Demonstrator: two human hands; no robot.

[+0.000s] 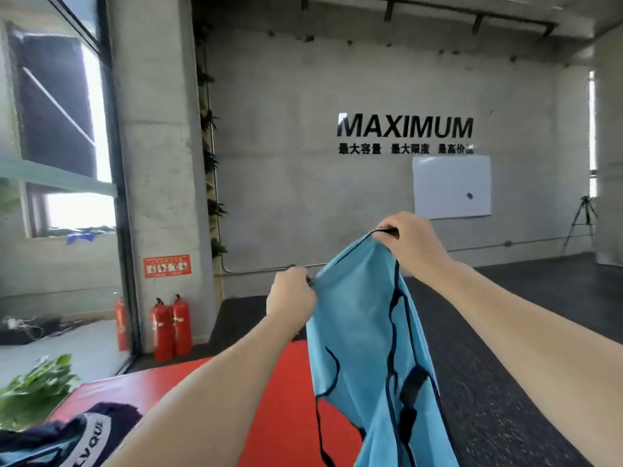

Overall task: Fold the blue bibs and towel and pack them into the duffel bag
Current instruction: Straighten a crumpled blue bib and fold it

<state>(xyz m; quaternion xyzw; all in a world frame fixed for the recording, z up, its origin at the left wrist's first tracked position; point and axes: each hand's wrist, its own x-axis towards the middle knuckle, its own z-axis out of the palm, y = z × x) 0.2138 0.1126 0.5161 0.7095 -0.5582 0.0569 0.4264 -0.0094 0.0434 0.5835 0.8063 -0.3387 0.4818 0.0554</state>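
A light blue bib (360, 335) with dark navy trim hangs in the air in front of me, above a red mat (269, 409). My left hand (291, 296) pinches its top edge on the left side. Higher up and to the right, my right hand (409, 237) grips another part of the trimmed top edge. The cloth drapes down out of view at the bottom. A dark navy and white duffel bag (77, 436) lies at the bottom left on the mat, partly cut off by the frame.
Three red fire extinguishers (168, 328) stand by a concrete pillar (158, 163). A green plant (37, 382) is at the left. Dark rubber floor (526, 332) stretches right. A whiteboard (451, 187) hangs on the far wall and a tripod (581, 224) stands at the far right.
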